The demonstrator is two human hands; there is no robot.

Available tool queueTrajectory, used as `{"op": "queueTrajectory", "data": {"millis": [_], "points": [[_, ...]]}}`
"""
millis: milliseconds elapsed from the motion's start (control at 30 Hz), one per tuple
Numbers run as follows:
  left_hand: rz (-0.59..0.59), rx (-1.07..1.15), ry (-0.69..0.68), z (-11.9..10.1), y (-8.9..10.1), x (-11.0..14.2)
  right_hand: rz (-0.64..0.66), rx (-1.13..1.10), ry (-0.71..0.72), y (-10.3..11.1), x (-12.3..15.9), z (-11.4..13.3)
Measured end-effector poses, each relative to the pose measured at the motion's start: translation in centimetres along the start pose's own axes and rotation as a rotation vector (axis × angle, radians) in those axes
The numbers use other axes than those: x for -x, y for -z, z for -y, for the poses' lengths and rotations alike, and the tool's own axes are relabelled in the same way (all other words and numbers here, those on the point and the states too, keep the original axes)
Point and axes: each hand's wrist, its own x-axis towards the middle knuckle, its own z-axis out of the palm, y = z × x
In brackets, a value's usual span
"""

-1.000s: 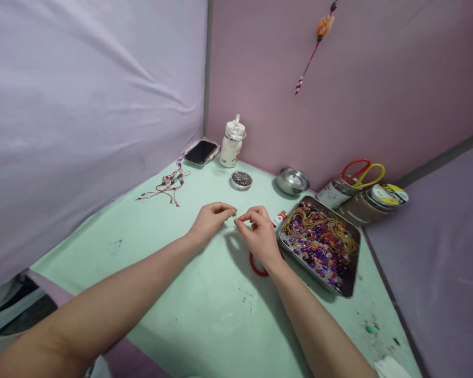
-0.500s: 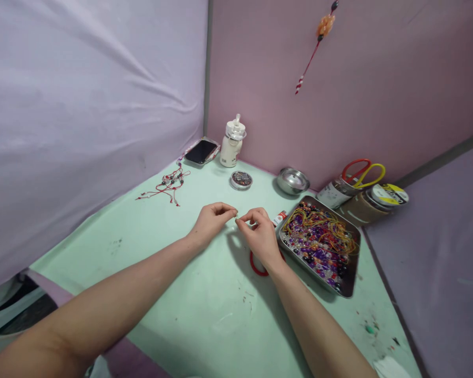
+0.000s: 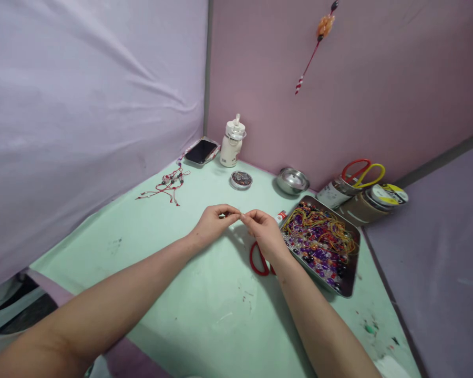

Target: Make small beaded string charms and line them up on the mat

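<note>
My left hand (image 3: 219, 220) and my right hand (image 3: 263, 229) meet fingertip to fingertip above the middle of the table. Both are closed in a pinch on a short bit of thin yellowish cord, almost wholly hidden by the fingers now. Under my right wrist lie scissors with red handles (image 3: 259, 262), partly covered by the arm. Just right of that hand is a metal tray (image 3: 350, 286) of mixed beads (image 3: 319, 257) and tangled yellow cords (image 3: 331, 228). A small red and white lighter (image 3: 281, 216) shows between hand and tray.
At the back stand a white bottle (image 3: 232, 144), a round tub of dark bits (image 3: 241, 180) and a steel bowl (image 3: 292, 181). A phone (image 3: 201, 151) and red beaded cords (image 3: 173, 180) lie left. Jars, one holding scissors (image 3: 364, 174), stand behind the tray.
My fingertips have come together, covering the bit of cord that showed between them. My right hand has shifted slightly, and more of the red scissor handles shows.
</note>
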Motion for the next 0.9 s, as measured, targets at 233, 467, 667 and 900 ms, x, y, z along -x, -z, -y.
{"op": "queueTrajectory", "data": {"millis": [233,467,667,900], "points": [[0.045,-0.023,-0.088,0.7,0.0,0.0,-0.020,0.009,-0.021,-0.1,0.1,0.3],[0.080,-0.066,-0.081,1.2,-0.2,0.0,-0.059,0.281,0.220,-0.2,0.5,0.7],[0.095,-0.058,-0.028,0.9,-0.2,0.0,-0.153,0.436,0.378,-0.6,1.1,0.9],[0.193,0.046,0.136,0.6,-0.5,0.3,-0.077,-0.147,0.026,0.3,-0.1,0.6]]}}
